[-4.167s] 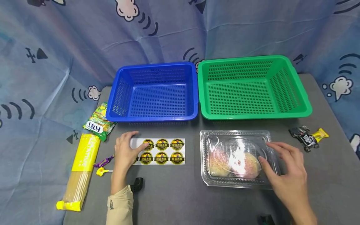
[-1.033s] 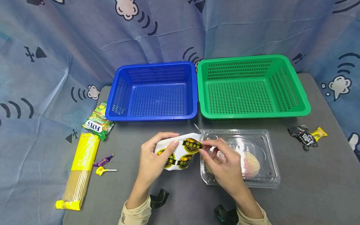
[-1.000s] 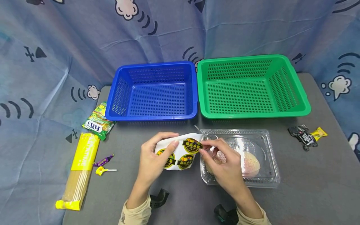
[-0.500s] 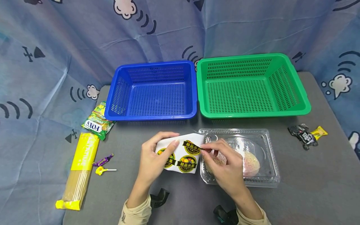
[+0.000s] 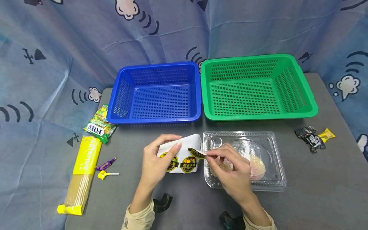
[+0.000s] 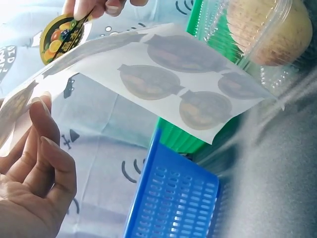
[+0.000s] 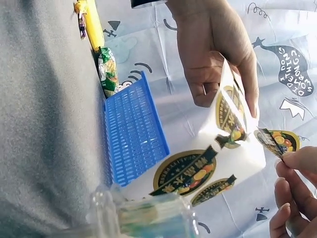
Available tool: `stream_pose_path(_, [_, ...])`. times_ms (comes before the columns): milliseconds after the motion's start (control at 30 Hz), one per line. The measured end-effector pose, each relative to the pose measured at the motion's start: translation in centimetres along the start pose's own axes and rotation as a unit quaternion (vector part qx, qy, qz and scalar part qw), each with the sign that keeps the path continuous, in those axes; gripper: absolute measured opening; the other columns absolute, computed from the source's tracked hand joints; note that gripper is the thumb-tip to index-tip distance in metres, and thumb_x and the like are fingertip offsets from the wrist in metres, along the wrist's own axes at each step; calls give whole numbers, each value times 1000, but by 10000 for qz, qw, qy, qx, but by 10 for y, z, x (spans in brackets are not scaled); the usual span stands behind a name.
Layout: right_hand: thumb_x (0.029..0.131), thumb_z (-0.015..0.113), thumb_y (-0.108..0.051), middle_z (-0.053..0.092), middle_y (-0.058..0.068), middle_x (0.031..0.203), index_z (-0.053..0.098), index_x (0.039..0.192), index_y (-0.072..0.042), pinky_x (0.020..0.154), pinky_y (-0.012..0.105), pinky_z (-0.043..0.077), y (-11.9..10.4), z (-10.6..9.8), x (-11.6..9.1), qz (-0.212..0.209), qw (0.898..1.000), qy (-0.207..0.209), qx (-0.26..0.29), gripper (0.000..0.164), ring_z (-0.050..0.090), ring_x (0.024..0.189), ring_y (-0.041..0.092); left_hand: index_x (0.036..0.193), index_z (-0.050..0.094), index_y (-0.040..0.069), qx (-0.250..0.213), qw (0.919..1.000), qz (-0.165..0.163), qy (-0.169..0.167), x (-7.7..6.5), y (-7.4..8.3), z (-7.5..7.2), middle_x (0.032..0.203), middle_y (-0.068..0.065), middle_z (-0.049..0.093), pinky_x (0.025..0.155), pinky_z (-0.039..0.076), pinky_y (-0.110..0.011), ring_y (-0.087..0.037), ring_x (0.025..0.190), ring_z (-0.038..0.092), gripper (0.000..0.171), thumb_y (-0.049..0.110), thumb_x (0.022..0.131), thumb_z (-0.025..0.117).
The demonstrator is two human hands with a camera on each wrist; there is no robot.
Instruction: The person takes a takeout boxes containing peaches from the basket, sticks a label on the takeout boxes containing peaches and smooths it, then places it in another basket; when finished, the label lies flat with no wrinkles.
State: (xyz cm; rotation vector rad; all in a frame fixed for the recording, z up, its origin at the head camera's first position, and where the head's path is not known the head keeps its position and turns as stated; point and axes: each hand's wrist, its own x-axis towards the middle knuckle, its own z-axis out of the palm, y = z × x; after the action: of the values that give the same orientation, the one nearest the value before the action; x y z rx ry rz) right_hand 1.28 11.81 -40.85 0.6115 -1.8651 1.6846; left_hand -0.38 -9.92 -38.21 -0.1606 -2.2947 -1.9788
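Sticker sheet (image 5: 184, 152), white, bent, above grey table (image 5: 313, 179), gripped by left hand (image 5: 156, 159); round sticker (image 5: 196, 154), curled, at sheet edge, pinched by right hand (image 5: 232, 169); clear box (image 5: 274, 151) below right hand; blue basket (image 5: 156, 121) behind

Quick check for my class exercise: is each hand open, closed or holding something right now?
Left hand: closed, holding the sticker sheet.
Right hand: closed, pinching the edge of one sticker.

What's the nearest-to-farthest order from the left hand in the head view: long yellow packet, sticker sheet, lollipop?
1. Sticker sheet: held in the left hand.
2. Lollipop: left of that hand.
3. Long yellow packet: farther left.
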Motion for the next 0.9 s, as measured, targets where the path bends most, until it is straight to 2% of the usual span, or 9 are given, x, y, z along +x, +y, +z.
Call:
stream_pose_path(100, [97, 79, -11, 71, 14, 79, 78, 95, 6, 67, 23, 47, 1, -3, -2, 99, 9999, -46, -11, 17, 60, 77, 9, 110, 80, 11, 34, 10000, -42, 28, 0, -2, -1, 104, -7, 79, 74, 58, -25, -13, 85, 71, 16, 8, 94, 79])
stream_pose_path(200, [89, 80, 3, 71, 13, 80, 77, 95, 6, 68, 21, 49, 2, -7, -4, 211, 9997, -104, -76, 8, 61, 78, 8, 110, 80, 12, 73, 9999, -88, 47, 0, -4, -2, 105, -6, 79, 75, 57, -24, -13, 88, 71, 16, 9, 94, 79])
stream_pose_path(300, [77, 78, 17, 71, 12, 80, 78, 94, 6, 68, 20, 50, 3, -13, -6, 305, 9993, -89, -202, 20, 60, 77, 7, 111, 80, 12, 102, 9998, -129, 76, -1, -6, -2, 106, -6, 80, 77, 57, -24, -13, 89, 71, 16, 9, 94, 79])
stream_pose_path(400, [72, 76, 23, 70, 8, 79, 78, 92, 6, 59, 21, 45, 5, -19, -8, 406, 9987, -4, -312, 27, 56, 73, 6, 111, 80, 10, 99, 9995, -250, 133, -2, -9, -4, 105, -7, 80, 75, 58, -25, -13, 86, 71, 17, 9, 94, 79])
stream_pose_path(533, [71, 76, 26, 69, 5, 79, 77, 91, 7, 49, 18, 37, 7, -27, -8, 555, 9978, 114, -345, 27, 53, 70, 4, 111, 80, 10, 51, 9986, -462, 256, -4, -14, -7, 105, -9, 79, 71, 59, -25, -14, 82, 72, 17, 9, 94, 80])
stream_pose_path(667, [70, 76, 27, 73, 3, 81, 77, 90, 9, 61, 11, 47, 10, -36, -7, 676, 9963, 210, -485, 27, 60, 75, 3, 111, 80, 9, 2, 9978, -551, 364, -5, -19, -12, 106, -10, 79, 71, 59, -25, -13, 83, 72, 17, 7, 93, 80])
stream_pose_path(733, [70, 75, 28, 73, 1, 82, 76, 90, 9, 68, 11, 49, 11, -42, -8, 756, 9950, 258, -602, 27, 61, 76, 3, 111, 80, 8, -3, 9975, -567, 420, -6, -22, -16, 107, -10, 79, 74, 59, -24, -13, 86, 72, 18, 6, 93, 80])
stream_pose_path(900, [72, 75, 29, 73, -6, 85, 76, 89, 9, 70, 14, 47, 14, -59, -7, 1044, 9887, 376, -1004, 26, 59, 76, 2, 112, 80, 7, 122, 9956, -660, 647, -5, -35, -28, 110, -10, 78, 82, 56, -22, -12, 96, 71, 18, 6, 94, 79])
